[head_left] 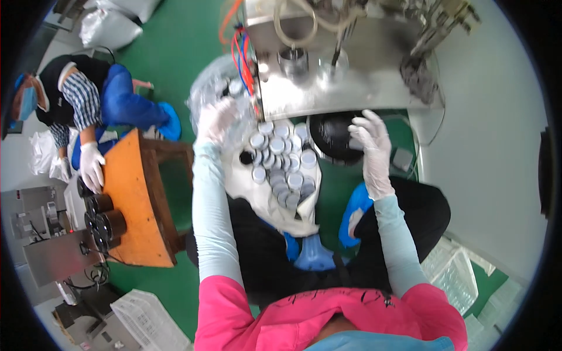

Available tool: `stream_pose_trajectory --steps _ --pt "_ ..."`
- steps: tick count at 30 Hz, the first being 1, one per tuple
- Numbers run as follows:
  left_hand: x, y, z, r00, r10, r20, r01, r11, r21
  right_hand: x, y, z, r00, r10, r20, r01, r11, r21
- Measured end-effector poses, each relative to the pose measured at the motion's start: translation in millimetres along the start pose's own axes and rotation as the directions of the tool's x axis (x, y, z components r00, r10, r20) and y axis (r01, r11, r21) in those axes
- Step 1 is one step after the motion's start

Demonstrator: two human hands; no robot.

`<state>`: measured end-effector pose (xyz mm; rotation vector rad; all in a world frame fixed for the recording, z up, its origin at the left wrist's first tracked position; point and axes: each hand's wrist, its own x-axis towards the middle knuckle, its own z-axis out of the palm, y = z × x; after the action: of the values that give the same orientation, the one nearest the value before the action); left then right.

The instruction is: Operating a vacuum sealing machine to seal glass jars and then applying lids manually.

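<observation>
My left hand (218, 121), in a white glove, is at the clear plastic bag (202, 88) beside the metal table's left edge. Its fingers are smeared, so their grip cannot be told. White and silver round lids (280, 145) lie heaped on a cream sheet or sack (243, 186) between my knees. My right hand (373, 146), also gloved, is raised over the right rim of a round black tub (328, 137), its fingers stretched and apart. A small greyish patch shows by its thumb side; I cannot make out what it is.
Ahead stands a steel machine table (351, 93) with hoses, a metal cup (293, 61) and a grey rag (418, 79). At left, a gloved co-worker (88, 93) leans at an orange wooden table (132, 205) with black jars (108, 225). Clear-packed crates (451, 278) stand at right.
</observation>
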<state>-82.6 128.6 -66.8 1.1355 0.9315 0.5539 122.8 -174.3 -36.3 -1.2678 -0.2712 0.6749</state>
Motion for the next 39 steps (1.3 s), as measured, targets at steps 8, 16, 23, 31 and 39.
stream_pose_trajectory --steps 8,16,23,31,39 --pt "-88.8 85.2 71.1 0.956 0.283 0.079 -0.293 0.908 0.299 -13.3 206.3 -45.3 0.943 0.203 0.263 0.097 0.588 -0.803" --pt "-108.6 58.5 92.1 0.989 0.047 0.141 -0.081 0.965 0.248 36.7 322.6 -27.0 0.937 0.126 0.325 0.322 0.049 -0.946" --pt "-113.6 66.4 95.2 0.99 0.004 0.141 -0.026 0.988 0.153 33.2 308.9 0.6 0.867 0.266 0.421 0.479 -0.218 -0.85" --pt "-46.7 45.8 142.5 0.961 0.235 0.144 -0.253 0.96 0.121 38.9 346.7 -25.0 0.888 0.211 0.409 0.436 -0.103 -0.894" --pt "6.0 41.2 180.0 0.919 0.37 0.14 -0.386 0.915 0.115 27.7 335.4 -20.6 0.812 0.301 0.5 0.532 -0.031 -0.846"
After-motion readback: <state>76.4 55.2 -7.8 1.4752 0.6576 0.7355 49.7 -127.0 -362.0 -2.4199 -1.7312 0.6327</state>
